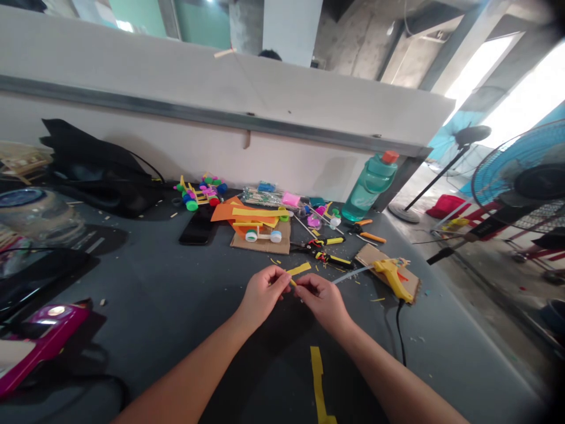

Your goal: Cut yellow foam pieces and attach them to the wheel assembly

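Between the fingertips of both hands is a small, narrow yellow strip [293, 283], perhaps paper or foam. My left hand [266, 290] pinches one end of it, and my right hand [321, 297] pinches the other. Most of the strip is hidden by the fingers. Just beyond them lies a wider yellow piece [300, 269]. Nearer to me, between my forearms, a long yellow strip [316, 377] with uneven edges lies flat on the dark table. A yellow glue gun [392, 278] with a glue stick in its back rests on cardboard to the right of my right hand.
Behind the hands are cutting pliers [329, 257], orange-handled pliers [369, 235], a small wheeled model [263, 235], orange sheets [227, 211] and a phone [196, 228]. A green bottle [368, 188] stands by the partition. A fan [525, 176] is at right, a magenta device [57, 330] at left.
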Available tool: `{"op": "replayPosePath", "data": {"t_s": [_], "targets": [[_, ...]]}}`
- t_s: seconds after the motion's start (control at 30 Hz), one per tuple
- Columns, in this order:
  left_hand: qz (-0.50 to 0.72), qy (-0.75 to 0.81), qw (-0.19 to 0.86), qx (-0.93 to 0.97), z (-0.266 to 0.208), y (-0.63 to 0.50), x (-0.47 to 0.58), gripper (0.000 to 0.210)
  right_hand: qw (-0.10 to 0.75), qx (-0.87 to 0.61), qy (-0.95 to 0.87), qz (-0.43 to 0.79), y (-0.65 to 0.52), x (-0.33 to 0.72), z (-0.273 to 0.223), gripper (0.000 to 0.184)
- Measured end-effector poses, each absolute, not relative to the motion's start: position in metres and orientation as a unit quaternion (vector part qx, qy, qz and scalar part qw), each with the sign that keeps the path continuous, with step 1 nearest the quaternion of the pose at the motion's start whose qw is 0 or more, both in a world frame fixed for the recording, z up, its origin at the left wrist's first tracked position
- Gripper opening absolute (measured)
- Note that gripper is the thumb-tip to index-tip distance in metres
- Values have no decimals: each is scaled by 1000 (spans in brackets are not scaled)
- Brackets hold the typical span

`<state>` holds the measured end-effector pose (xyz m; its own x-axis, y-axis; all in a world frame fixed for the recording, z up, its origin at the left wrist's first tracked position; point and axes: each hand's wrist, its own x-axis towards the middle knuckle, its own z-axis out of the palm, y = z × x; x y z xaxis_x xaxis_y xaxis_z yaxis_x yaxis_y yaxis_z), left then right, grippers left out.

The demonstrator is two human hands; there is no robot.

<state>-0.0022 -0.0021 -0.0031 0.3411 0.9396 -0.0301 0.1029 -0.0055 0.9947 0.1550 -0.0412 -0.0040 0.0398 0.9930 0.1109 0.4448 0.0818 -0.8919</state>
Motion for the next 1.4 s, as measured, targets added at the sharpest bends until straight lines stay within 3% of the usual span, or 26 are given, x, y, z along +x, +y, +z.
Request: {"op": "replayPosePath", "data": {"t_s": [0.13, 0.93, 1.4], "targets": [[364, 431, 549, 617, 0, -4, -2, 29, 386, -595, -619, 337, -41, 154, -4, 15], [344, 412, 509, 673, -2, -6, -2, 19, 409, -606, -564, 385, -40, 155, -6, 15], [354, 410, 480, 690, -1, -10, -2, 15, 367, -631, -604, 319, -43, 154, 1, 13]]}}
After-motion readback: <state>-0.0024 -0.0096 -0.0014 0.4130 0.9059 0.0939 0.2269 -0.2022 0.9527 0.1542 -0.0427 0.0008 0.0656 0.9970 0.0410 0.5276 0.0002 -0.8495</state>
